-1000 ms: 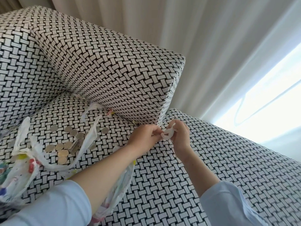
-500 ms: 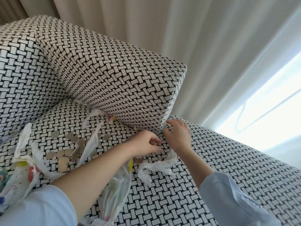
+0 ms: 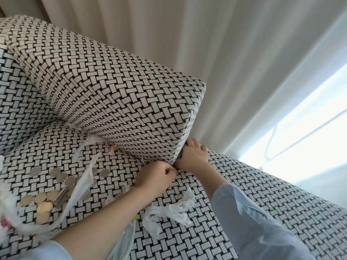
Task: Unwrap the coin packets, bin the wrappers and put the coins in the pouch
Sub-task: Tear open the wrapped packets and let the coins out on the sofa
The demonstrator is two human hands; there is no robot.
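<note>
A sofa seat (image 3: pixel 244 212) covered in black-and-white woven fabric fills the view, with a matching back cushion (image 3: pixel 116 102) resting on it; places here are given relative to that cushion. Far left of the cushion's lower corner, loose coins (image 3: pixel 45 201) lie spread on the seat, roughly fifteen to twenty, some overlapping, probably tipped out for gathering. A long strip of clear plastic wrapper (image 3: pixel 82 184) drapes across them. Below the cushion's corner sits one crumpled wrapper (image 3: pixel 169 209), apparently set aside for the bin. The left hand (image 3: pixel 155 177) hovers just under the corner, fingers curled tight into a loose fist; whether they pinch anything cannot be told. The right hand (image 3: pixel 193 154) presses against the corner's right edge, fingers tucked into the gap between cushion and seat, seemingly reaching for something lodged there; what they grip is hidden. Two wrappers are clearly countable; more plastic shows at the left edge. No pouch or bin is visible.
</note>
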